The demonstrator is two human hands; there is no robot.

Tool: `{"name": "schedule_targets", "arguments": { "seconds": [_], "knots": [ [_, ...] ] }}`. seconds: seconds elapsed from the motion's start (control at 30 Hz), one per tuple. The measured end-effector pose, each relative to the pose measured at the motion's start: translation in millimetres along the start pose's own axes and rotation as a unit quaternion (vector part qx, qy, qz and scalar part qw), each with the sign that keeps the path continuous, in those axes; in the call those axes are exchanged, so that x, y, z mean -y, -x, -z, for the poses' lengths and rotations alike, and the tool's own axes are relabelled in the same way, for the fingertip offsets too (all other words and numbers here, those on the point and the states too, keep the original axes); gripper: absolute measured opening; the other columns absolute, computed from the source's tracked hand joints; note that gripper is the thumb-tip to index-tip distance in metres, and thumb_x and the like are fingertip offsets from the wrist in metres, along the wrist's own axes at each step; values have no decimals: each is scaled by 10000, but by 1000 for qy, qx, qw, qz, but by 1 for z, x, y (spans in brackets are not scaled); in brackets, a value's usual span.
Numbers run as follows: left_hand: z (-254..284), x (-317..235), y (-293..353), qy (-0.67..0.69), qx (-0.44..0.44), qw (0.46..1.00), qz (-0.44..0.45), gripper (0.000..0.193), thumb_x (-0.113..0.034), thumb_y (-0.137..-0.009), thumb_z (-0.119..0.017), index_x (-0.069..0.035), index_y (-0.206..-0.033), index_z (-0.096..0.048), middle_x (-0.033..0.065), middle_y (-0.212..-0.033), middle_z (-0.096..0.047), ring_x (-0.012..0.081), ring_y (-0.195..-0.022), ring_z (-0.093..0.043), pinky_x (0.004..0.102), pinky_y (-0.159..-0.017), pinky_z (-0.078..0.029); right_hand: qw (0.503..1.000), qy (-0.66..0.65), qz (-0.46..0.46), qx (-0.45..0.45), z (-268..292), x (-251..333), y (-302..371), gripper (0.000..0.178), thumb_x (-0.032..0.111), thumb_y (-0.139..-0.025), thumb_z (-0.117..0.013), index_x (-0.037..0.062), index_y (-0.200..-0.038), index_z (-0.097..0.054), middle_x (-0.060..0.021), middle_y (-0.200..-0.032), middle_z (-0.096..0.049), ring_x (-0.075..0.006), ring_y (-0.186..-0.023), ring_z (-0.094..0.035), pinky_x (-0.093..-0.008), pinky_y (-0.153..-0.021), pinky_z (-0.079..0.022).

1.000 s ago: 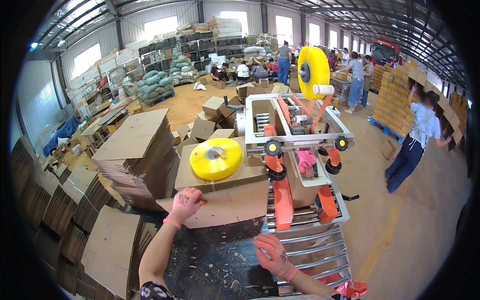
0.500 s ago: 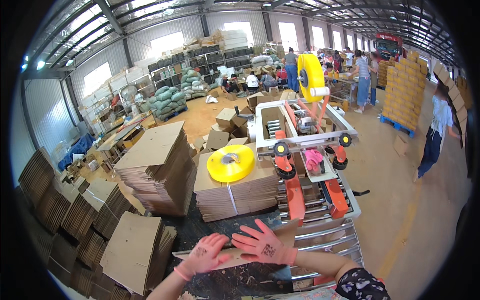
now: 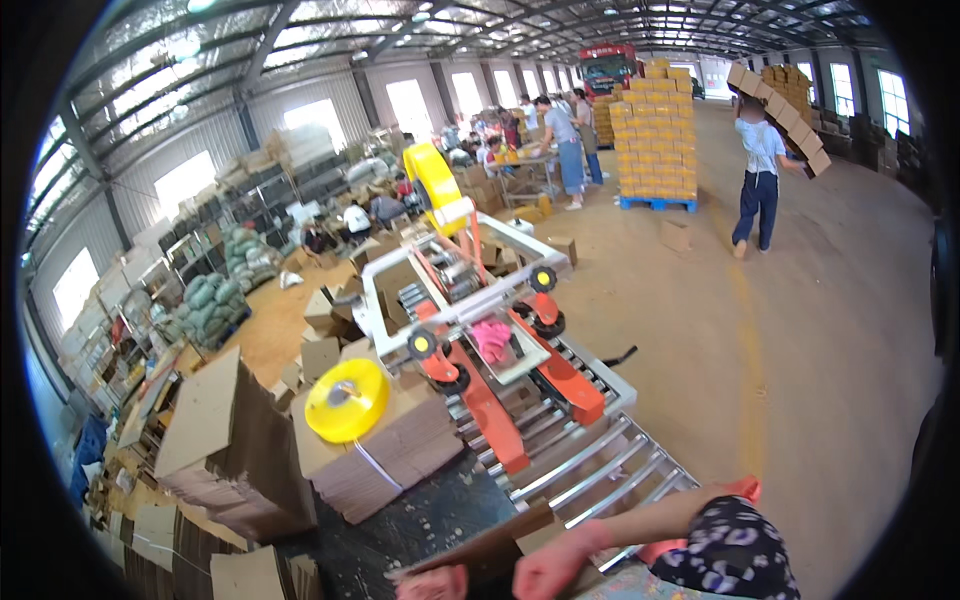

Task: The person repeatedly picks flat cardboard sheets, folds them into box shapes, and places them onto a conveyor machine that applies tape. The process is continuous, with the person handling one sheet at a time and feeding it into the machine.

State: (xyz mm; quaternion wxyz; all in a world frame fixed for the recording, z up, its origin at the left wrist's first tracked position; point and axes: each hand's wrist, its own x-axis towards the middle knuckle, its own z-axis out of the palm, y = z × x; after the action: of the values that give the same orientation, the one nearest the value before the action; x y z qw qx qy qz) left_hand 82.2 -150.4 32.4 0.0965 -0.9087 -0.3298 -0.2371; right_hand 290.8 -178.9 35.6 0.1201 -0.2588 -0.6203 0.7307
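At the lower edge, both my hands wear coral-pink gloves. My left hand (image 3: pixel 434 583) is against the near side of a brown cardboard piece (image 3: pixel 485 549) with raised panels. It is partly cut off by the picture's edge and its fingers are blurred. Just right of it, my right hand (image 3: pixel 545 575) has its fingers curled in, close to the same cardboard. What lies inside that grip is hidden. The cardboard stands over a dark, scuffed tabletop (image 3: pixel 425 522), beside the metal rollers (image 3: pixel 600 470).
A tape machine (image 3: pixel 460 285) with orange rails and a yellow tape roll (image 3: pixel 432 188) stands ahead. Another yellow roll (image 3: pixel 346 402) lies on strapped flat cardboard (image 3: pixel 395 450). A taller cardboard stack (image 3: pixel 225 440) is left. At right, a person (image 3: pixel 760 165) carries boxes past a loaded pallet (image 3: pixel 657 145).
The view has swung right and tilted, so the machine and stacks sit further left. My spread hands have moved down to the lower edge; the right one has curled. The cardboard's panels are raised.
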Motion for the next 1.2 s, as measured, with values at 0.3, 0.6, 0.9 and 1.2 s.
{"name": "schedule_targets", "arguments": {
  "seconds": [0.3,0.6,0.9,1.2],
  "knots": [
    [20,30,2,238,174,937,-186,558,-344,-863,-616,-57,-1331,-516,197,-1383,-448,433,-1315,-376,573,-1051,-297,596,574,306,-471,-9,-43,3,346,243,-948,-532,83,-1255,-542,-70,-1294,-553,-286,-1148,-559,-488,-941,-394],
    [-95,41,-12,445,213,813,309,634,-252,-884,-612,64,-1373,-360,218,-1174,-598,312,-1070,-595,381,-927,-469,730,421,156,-516,-29,-164,93,385,229,-860,-632,74,-1213,-621,-130,-1301,-567,-362,-1281,-460,-554,-1063,-291],
    [-230,-90,-249,296,213,930,-46,313,-217,-881,-595,-30,-1127,-541,199,-1058,-596,342,-1014,-578,424,-908,-452,449,392,-108,-796,-12,-185,130,361,333,-895,-447,49,-1010,-638,-121,-1077,-615,-343,-1119,-516,-556,-1102,-235],
    [-196,-28,-129,283,-46,953,-103,295,-125,-801,-638,-26,-1077,-604,157,-1135,-591,346,-1095,-548,456,-966,-424,365,393,151,-830,201,-171,32,276,65,-885,-570,37,-1160,-562,-140,-1228,-537,-331,-1205,-461,-490,-1074,-302]
  ]
}}
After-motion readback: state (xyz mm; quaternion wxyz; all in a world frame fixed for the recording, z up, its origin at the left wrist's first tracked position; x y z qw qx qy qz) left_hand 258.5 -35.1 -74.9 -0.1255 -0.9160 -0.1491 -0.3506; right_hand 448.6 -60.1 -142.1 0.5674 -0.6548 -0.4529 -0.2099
